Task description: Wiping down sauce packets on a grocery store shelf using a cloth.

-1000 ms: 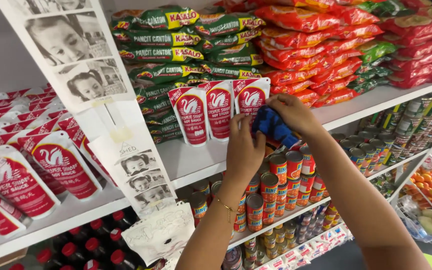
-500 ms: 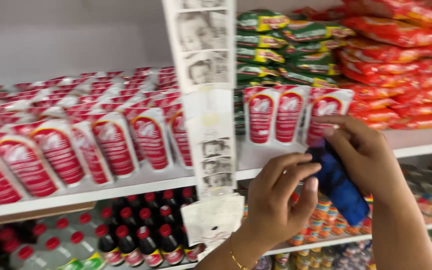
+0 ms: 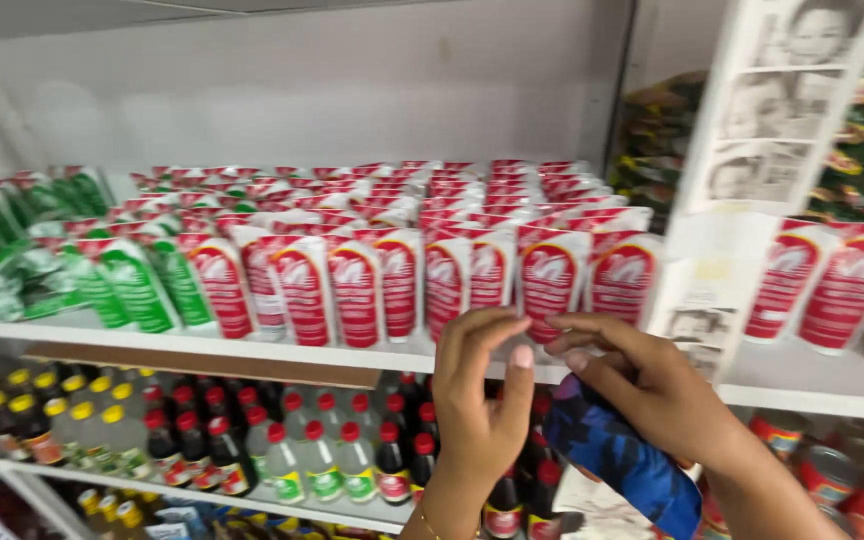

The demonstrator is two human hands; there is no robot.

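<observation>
Change: both hands sit lower and further right against the shelf than half a second ago; the view has swung left, so more red pouches and now green ones show, and the photo strip has slid to the right edge.
Shelf: white shelf point(image 3: 252, 345) is the landmark; its front edge crosses just above both hands.
Red pouches: rows of red-and-white pouches point(image 3: 352, 285) stand upright on the shelf, front row neat and full.
Green pouches: green-and-white pouches point(image 3: 137, 285) stand at the shelf's left end.
Bottles: dark bottles with red and yellow caps point(image 3: 252, 450) stand below the shelf.
Photo strip: hanging strip of black-and-white photo cards point(image 3: 762, 130) crosses the shelf at its right.
Blue item: blue patterned cloth-like bundle point(image 3: 622, 460) lies just below the shelf edge, in the right hand.
Right hand point(image 3: 652, 390): closed round the bundle's upper end.
Left hand point(image 3: 482, 400): fingers curled, half open, fingertips near the bundle's top; contact unclear.
Progress: bundle held in front of the shelf, not set down.
</observation>
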